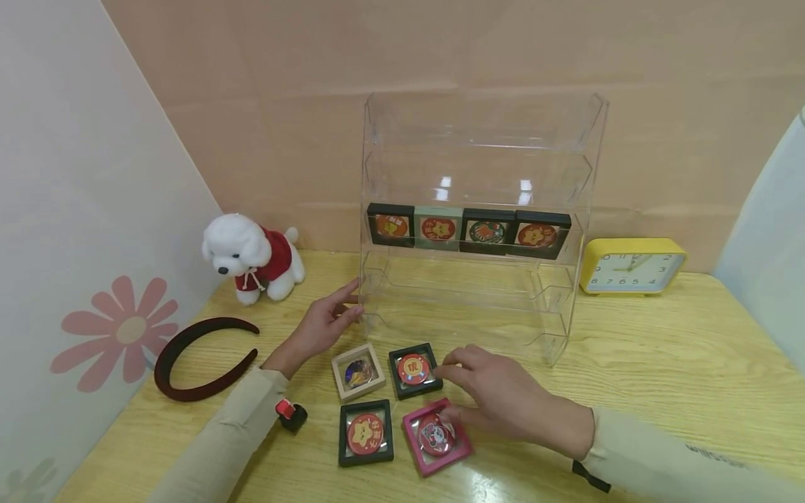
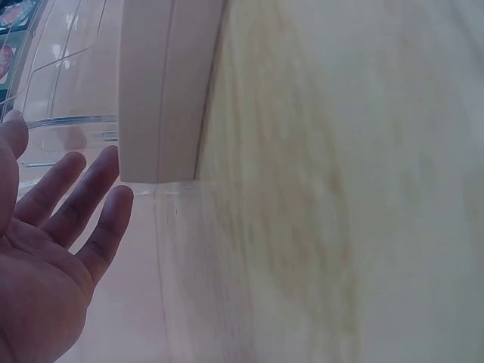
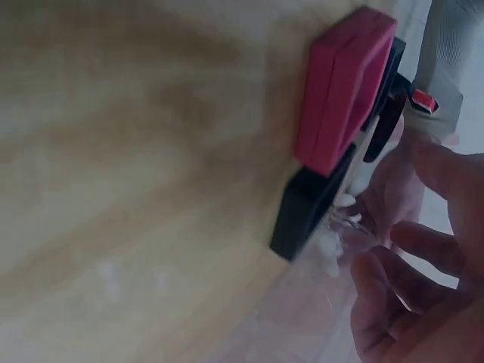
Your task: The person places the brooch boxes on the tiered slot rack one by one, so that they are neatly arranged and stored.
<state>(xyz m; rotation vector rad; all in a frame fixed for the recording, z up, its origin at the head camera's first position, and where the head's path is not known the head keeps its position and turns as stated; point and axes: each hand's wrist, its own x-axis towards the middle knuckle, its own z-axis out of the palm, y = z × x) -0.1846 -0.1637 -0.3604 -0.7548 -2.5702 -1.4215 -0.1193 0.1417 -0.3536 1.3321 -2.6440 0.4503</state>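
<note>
My left hand (image 1: 321, 321) is at the lower left side of a clear acrylic display rack (image 1: 478, 144), fingers extended, fingertips at its edge. My right hand (image 1: 503, 395), fingers loosely bent and holding nothing, hovers above the small square frames. In front of the rack lie a cream frame (image 1: 338, 369), a black frame with a red badge (image 1: 413, 369), a black frame with a star badge (image 1: 366, 434) and a pink frame (image 1: 434, 440). In the right wrist view, the pink frame (image 3: 333, 98) and a black frame (image 3: 291, 219) lie apart from the fingers.
Black frames (image 1: 391, 225) and a pale green frame (image 1: 437, 228) stand in a row on the rack's middle tier. A white plush dog (image 1: 233, 241) and a dark red headband (image 1: 166, 370) are on the left. A yellow clock (image 1: 634, 265) stands to the rack's right.
</note>
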